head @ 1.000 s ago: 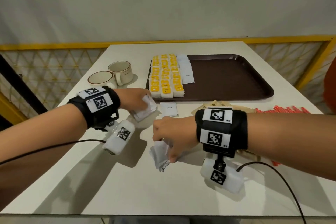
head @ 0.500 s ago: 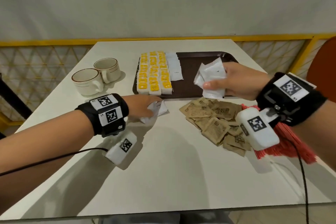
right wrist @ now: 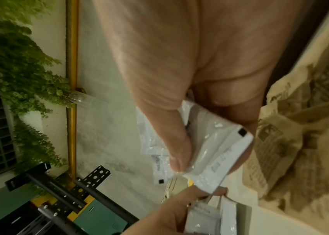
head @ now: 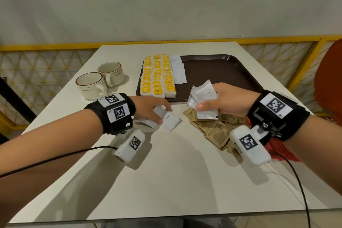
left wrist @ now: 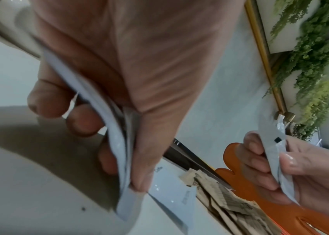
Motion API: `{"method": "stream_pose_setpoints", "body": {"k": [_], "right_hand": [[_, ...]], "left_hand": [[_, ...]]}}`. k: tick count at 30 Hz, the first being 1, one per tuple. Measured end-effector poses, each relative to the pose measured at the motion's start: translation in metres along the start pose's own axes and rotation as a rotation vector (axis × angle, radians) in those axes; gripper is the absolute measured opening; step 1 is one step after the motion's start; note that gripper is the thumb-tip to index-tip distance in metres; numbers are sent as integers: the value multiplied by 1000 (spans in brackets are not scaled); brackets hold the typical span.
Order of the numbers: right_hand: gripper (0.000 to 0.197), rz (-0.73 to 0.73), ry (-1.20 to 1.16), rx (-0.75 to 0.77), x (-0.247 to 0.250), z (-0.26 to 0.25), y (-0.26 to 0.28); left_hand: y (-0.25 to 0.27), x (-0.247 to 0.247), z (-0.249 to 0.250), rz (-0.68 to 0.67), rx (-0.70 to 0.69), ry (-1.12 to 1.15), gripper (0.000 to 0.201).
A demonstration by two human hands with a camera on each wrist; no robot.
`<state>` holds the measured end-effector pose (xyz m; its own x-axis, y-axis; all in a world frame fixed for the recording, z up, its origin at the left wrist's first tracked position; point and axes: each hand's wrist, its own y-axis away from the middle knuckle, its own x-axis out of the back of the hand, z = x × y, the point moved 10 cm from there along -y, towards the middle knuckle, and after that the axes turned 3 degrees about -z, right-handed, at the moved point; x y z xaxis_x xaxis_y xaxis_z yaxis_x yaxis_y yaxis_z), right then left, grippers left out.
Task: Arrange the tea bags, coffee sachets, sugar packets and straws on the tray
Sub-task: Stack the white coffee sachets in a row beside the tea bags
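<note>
Right hand (head: 224, 102): clutches a bunch of white sachets (head: 203, 98), thumb clamped over them, raised at centre right of the head view.
Tray (head: 218, 72): directly above that hand in frame, bare brown floor open right of the white column (head: 178, 71).
Nearer hand: right, by judgement.
Left hand (head: 151, 109): low on the table (head: 166, 172), pinching a thin stack of white sachets (left wrist: 117, 143); one loose sachet (head: 172, 121) just beside its fingertips.
Tea bags (head: 157, 77): yellow-tagged rows, tray's left part.
Brown packets (head: 216, 131): heaped beneath right wrist.

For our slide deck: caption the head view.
Both hands, left hand and right hand, hold white sachets near a tray partly filled.
</note>
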<state>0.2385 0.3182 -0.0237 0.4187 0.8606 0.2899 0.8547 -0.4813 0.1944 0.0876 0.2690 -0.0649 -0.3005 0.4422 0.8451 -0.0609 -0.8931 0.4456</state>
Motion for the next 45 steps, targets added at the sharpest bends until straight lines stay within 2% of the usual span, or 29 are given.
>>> {"method": "stream_pose_setpoints", "body": {"k": [6, 9, 13, 18, 22, 24, 27, 31, 34, 37, 41, 45], "right_hand": [[18, -11, -36, -5, -8, 9, -6], [17, 44, -20, 38, -11, 2, -15], [21, 181, 74, 161, -10, -23, -24], [17, 277, -120, 294, -6, -31, -21], [34, 379, -334, 287, 6, -5, -20], [43, 402, -381, 272, 11, 2, -20], [40, 382, -447, 245, 13, 3, -18], [35, 359, -487, 243, 10, 3, -16], [31, 352, -505, 245, 11, 3, -13], [27, 296, -484, 264, 5, -1, -10], [40, 201, -422, 272, -13, -3, -13], [27, 265, -424, 256, -12, 0, -11]], "left_hand": [[-6, -1, 12, -30, -15, -6, 12], [-1, 12, 21, 42, -62, 87, 12], [23, 52, 35, 355, -172, 402, 13], [37, 54, 27, 573, -245, 812, 8], [27, 28, 12, 598, -181, 1265, 16], [26, 22, 7, 597, -133, 1362, 27], [27, 18, 7, 577, -152, 1509, 37], [30, 16, 9, 611, -229, 1538, 38], [31, 16, 0, 687, -212, 1486, 38], [32, 18, 0, 717, -225, 1452, 25], [31, 16, 11, 661, -272, 1407, 24], [26, 13, 17, 606, -288, 1460, 14]]}}
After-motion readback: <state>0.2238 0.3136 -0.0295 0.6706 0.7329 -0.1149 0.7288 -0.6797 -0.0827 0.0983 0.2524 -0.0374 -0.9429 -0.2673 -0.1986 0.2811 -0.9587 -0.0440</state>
